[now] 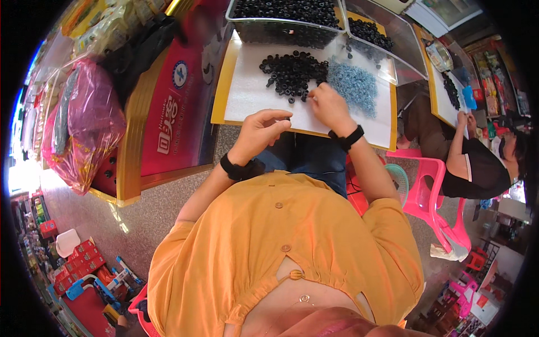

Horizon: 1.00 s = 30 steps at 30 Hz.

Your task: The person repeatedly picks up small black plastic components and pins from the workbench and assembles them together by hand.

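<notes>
A pile of small black round pieces (292, 70), some ring-shaped, lies on a white board-topped table (241, 84). Beside it, on the right, is a heap of small light-blue translucent pieces (353, 87). My left hand (261, 130) is at the table's near edge, thumb and forefinger pinched on a small black piece (288, 118) that shows only in part. At the near side of the piles, my right hand (331, 106) has its fingertips closed together next to the black pieces. Whatever they hold is too small to make out.
Two clear bins, one large (283, 35) and one on the right (401, 62), hold more black pieces along the far side. A pink-sided cabinet (174, 118) with a pink plastic bag (84, 123) stands left. Another person (477, 163) works at a table on the right, near a pink chair (429, 191).
</notes>
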Each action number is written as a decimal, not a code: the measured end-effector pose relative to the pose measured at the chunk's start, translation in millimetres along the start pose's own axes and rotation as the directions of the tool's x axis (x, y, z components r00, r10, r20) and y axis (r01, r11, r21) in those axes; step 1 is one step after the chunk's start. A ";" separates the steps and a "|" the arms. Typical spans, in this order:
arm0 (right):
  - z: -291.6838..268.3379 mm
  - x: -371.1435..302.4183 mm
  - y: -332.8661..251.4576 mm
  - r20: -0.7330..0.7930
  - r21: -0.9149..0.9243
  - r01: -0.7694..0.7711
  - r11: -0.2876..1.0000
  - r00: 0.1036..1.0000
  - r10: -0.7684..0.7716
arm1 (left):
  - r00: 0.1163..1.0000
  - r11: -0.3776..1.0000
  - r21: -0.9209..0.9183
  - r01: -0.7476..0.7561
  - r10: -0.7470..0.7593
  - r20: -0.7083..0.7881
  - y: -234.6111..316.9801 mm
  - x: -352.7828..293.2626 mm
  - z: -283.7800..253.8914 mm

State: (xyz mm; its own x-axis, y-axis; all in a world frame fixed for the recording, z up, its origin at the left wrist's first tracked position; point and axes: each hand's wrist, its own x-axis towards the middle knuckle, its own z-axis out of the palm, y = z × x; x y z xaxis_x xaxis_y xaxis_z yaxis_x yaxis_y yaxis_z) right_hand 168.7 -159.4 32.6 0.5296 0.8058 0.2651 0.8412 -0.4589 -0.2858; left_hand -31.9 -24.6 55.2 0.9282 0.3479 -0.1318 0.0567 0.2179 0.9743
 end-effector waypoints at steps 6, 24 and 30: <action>1.2 -36.9 -2.5 0.000 0.302 -0.039 0.952 0.999 0.040 | 0.994 0.996 -0.030 0.079 -0.076 0.082 -6.2 10.3 7.5; -7.0 -87.0 -23.4 0.105 0.520 0.022 0.854 0.990 -0.089 | 0.976 0.991 -0.107 -0.081 0.057 -0.209 -20.1 31.5 -37.4; 64.4 -90.8 -64.2 0.619 0.024 0.259 0.966 0.755 -0.218 | 0.977 0.988 -0.112 -0.106 0.082 -0.198 -18.9 14.0 -32.3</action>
State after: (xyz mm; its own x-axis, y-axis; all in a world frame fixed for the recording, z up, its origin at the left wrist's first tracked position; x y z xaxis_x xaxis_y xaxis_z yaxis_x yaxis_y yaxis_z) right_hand 59.5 -179.0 -32.4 0.1493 0.9396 -0.3080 0.9468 -0.2257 -0.2295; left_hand -31.9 5.6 29.1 0.8384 0.5383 -0.0850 -0.0833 0.2808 0.9562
